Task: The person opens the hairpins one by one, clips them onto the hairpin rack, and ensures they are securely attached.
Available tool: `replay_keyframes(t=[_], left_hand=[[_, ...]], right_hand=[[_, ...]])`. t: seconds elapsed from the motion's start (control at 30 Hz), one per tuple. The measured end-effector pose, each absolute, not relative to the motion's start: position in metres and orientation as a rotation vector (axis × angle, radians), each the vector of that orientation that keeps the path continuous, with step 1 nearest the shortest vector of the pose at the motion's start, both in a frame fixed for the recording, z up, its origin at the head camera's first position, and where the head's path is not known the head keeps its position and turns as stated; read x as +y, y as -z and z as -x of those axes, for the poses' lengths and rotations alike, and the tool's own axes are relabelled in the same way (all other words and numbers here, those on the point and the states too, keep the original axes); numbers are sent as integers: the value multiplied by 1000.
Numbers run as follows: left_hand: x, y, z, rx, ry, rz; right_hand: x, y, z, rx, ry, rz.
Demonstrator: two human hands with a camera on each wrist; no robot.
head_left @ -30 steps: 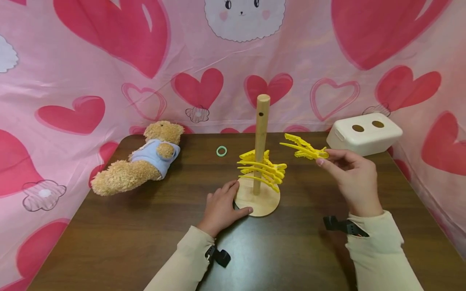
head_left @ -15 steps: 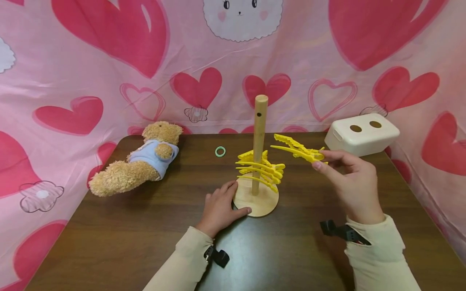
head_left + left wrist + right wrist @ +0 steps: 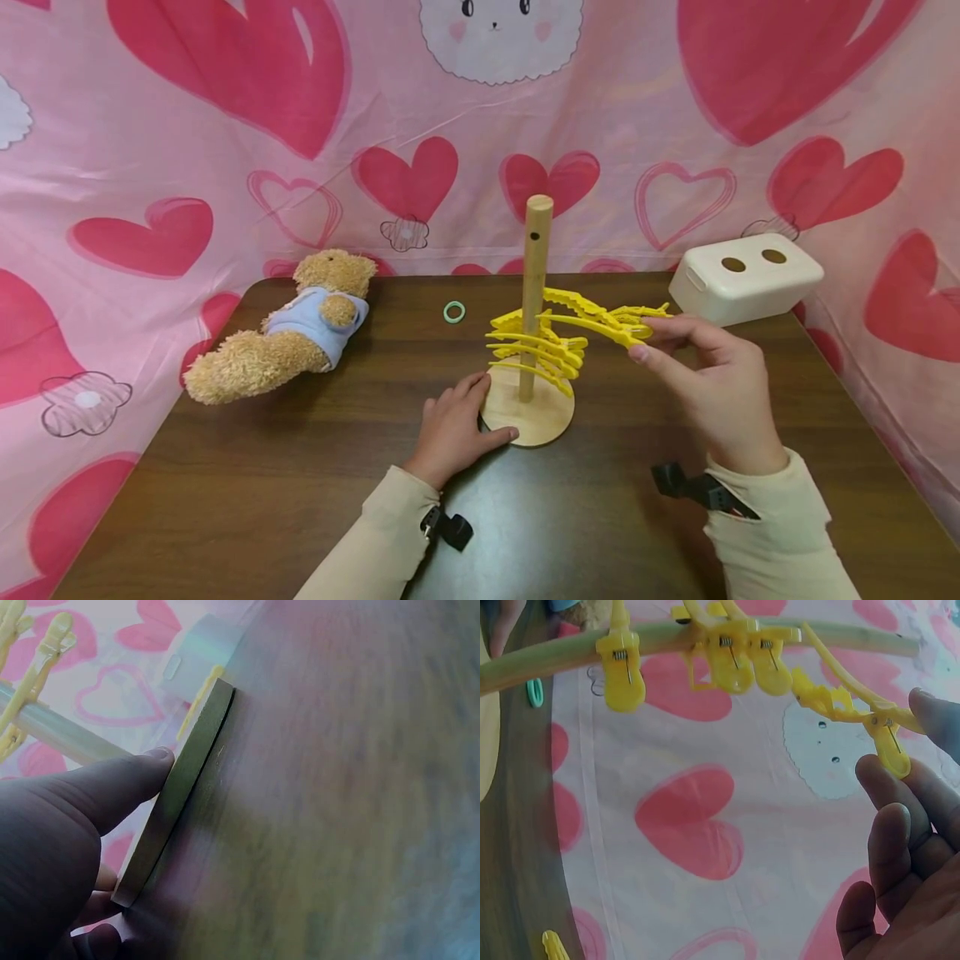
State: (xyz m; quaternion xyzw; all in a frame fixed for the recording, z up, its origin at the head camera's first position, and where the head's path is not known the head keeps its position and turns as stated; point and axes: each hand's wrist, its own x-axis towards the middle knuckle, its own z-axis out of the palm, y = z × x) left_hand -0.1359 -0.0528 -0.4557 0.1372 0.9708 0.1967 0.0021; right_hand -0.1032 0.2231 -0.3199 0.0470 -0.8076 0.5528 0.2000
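Observation:
A wooden stand, with an upright pole (image 3: 536, 258) on a round base (image 3: 534, 427), stands mid-table. Three yellow hair clips (image 3: 555, 354) are clamped on the lower part of the pole. My left hand (image 3: 453, 429) holds the base's near left rim, thumb (image 3: 135, 784) on its top. Between thumb and fingertips, my right hand (image 3: 723, 383) pinches another yellow hair clip (image 3: 885, 724) by its handles. This clip's jaws are spread, their tips close to the pole's right side above the others; contact cannot be told.
A further yellow clip (image 3: 553, 946) lies on the table, mostly behind the held one in the head view. A white box (image 3: 750, 283) with two round holes stands back right, a green ring (image 3: 453, 312) behind the stand, a teddy bear (image 3: 300, 329) at left.
My right hand has brought the yellow hair clip leftward and slightly down to the pole, and its jaws have spread wider. The left hand stays on the base.

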Motion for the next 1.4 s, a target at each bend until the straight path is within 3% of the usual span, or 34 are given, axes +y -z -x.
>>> replay_keyframes(t=[0.47, 1.4], left_hand=[[-48, 452, 135, 3028, -590, -414], [-46, 452, 136, 2975, -556, -388]], right_hand=[[206, 327, 107, -2326, -1464, -262], [184, 333, 110, -2264, -1538, -227]])
